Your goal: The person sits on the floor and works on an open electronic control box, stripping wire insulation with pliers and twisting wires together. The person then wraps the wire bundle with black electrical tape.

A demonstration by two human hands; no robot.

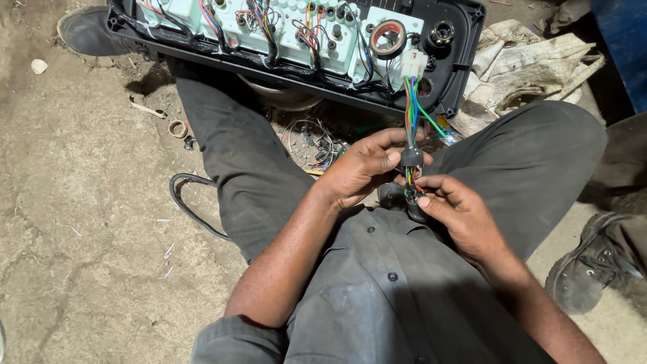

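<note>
Wire bundle [411, 111] of coloured strands runs from a white connector [412, 64] on the far side down to a black taped section [411, 158] held between both hands, above the seated person's lap.

Surface: bare, cracked concrete floor [87, 222], dusty, with small scraps lying on it. The person sits on it with legs apart.

Orientation: the bundle's long axis runs near to far, almost straight up the view. The white connector end points away from the person; the black taped end points toward the lap.

Grip: the left hand [360, 172] pinches the black section between thumb and fingers, closed on it. The right hand [461, 216] is closed around the lower end just beneath, thumb pressed on top.

Surroundings: a black instrument panel [465, 47], back side up and showing white housings and wiring, lies across the far side over the left leg. A crumpled woven sack [532, 64] lies far right. A black cable [189, 202] loops on the floor at left. Another shoe [590, 266] sits at near right. Loose wire scraps [310, 141] lie between the legs.
</note>
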